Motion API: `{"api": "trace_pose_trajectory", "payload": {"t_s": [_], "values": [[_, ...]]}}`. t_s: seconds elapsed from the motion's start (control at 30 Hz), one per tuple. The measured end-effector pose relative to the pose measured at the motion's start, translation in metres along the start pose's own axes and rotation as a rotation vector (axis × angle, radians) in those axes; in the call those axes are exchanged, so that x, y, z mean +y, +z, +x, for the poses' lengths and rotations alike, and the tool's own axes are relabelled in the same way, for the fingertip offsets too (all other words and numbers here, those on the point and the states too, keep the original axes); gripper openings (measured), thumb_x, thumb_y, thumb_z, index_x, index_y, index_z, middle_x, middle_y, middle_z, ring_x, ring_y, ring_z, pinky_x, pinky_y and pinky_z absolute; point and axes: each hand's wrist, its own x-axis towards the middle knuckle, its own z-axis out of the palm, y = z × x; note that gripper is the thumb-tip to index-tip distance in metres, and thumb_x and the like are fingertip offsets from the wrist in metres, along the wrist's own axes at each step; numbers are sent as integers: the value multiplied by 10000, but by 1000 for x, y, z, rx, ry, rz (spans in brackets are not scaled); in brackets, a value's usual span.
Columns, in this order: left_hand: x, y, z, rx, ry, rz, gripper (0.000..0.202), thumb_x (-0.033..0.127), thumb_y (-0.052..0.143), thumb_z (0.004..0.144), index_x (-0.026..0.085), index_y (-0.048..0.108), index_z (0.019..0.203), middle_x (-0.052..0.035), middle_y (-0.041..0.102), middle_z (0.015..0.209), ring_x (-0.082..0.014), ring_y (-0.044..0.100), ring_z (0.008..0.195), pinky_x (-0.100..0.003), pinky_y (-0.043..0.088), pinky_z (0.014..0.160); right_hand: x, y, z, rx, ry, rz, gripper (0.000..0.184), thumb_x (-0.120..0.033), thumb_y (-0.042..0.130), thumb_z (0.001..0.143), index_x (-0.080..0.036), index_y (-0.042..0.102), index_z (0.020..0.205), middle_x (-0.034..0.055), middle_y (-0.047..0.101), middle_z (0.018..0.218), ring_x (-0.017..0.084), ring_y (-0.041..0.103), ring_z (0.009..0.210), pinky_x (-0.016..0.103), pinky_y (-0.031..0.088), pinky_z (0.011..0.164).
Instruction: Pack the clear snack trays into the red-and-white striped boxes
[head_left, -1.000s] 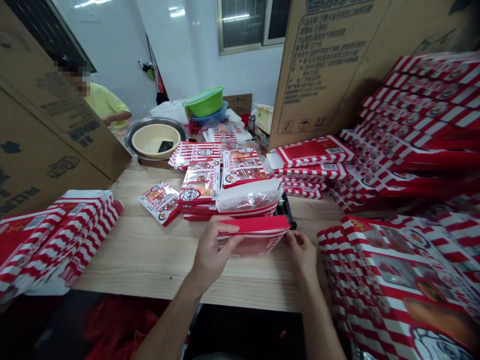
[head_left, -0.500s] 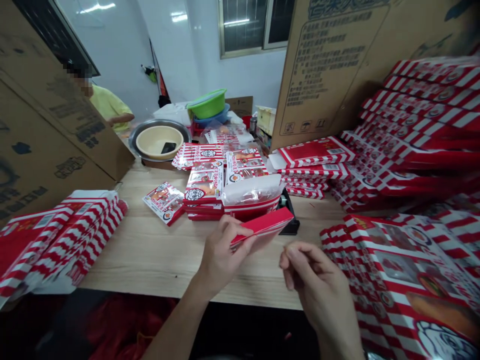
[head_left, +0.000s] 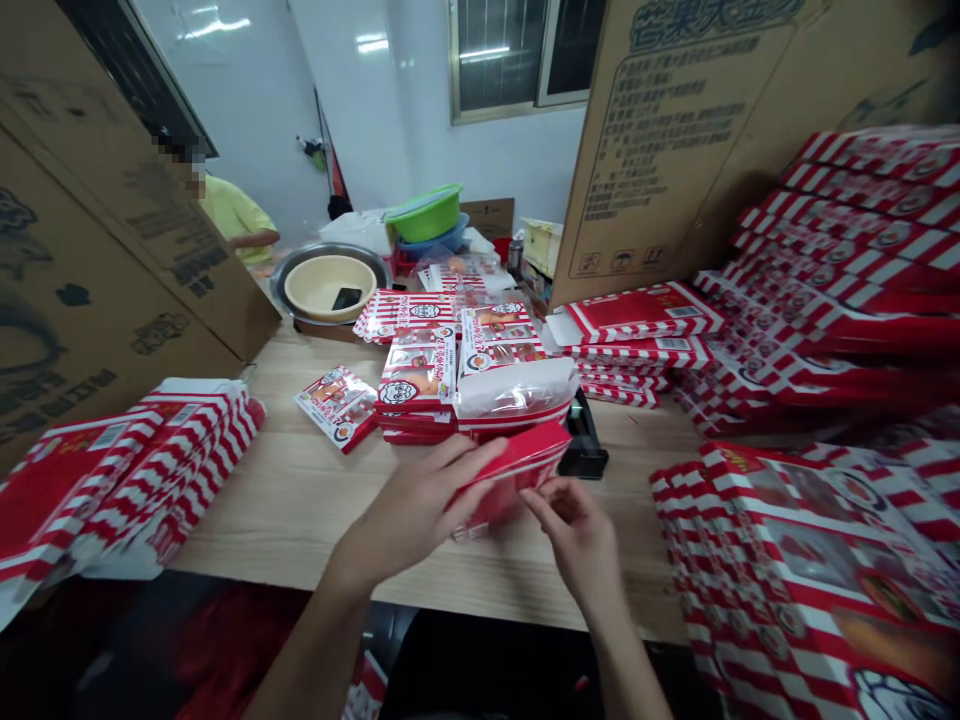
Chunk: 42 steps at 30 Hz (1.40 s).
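Fingers (head_left: 465, 462) of the left hand (head_left: 405, 510) clasp a red carton (head_left: 514, 475); the right hand's (head_left: 577, 540) half-open fingers (head_left: 544, 508) touch its edge.

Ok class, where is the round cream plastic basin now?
In the head view, the round cream plastic basin sits inside a round steel tray, just behind the stacked red-and-white boxes.

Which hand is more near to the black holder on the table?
Right. The right hand is just in front of the black holder, not touching it; the left hand is farther left, holding the red box.
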Motion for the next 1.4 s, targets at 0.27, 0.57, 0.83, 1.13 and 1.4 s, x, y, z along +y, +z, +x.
{"api": "trace_pose_trajectory", "payload": {"t_s": [0.27, 0.57, 0.83, 1.13, 1.4], "values": [[-40, -70, -160, 308, -409, 450, 308, 385, 487, 882, 387, 547, 1184, 11, 673, 1074, -276, 628, 941, -426, 520, 797, 2, -10, 59, 63, -376, -55, 510, -346, 694, 737, -217, 495, 1188, 115, 579, 1214, 239, 553, 1111, 466, 410, 984], [-61, 2, -121, 442, -580, 254, 384, 356, 534, 852, 189, 550, 1197, -166, 560, 1288, -348, 435, 1279, -591, 259, 1071, -1, 4, 53, -11, -458, 183, 337, -225, 655, 805, -257, 481, 1092, 35, 637, 995, 158, 641, 925, 323, 506, 860], [-14, 56, 19, 608, -514, -758, 402, 313, 472, 873, 172, 547, 1242, -94, 622, 1247, -218, 558, 1164, -341, 421, 996, -9, -24, 12, -94, -742, -248, 518, -64, 526, 866, -284, 464, 1332, 78, 579, 1204, 187, 590, 1071, 321, 501, 887], [10, 52, 19, 581, -564, -911, 381, 265, 500, 860, 189, 599, 1220, -48, 657, 1201, -205, 579, 1113, -295, 444, 940, -28, -25, 3, -24, -703, -302, 148, -146, 516, 883, -227, 637, 858, 15, 657, 790, 149, 630, 734, 233, 497, 657], [-21, 33, -9, 165, -278, -1183, 432, 366, 565, 879, 221, 560, 1285, -88, 550, 1359, -260, 479, 1276, -395, 382, 1063, -34, -23, 12, -148, -317, 210, 370, -212, 559, 900, -322, 517, 1251, 47, 592, 1304, 190, 563, 1178, 342, 470, 948]]}}
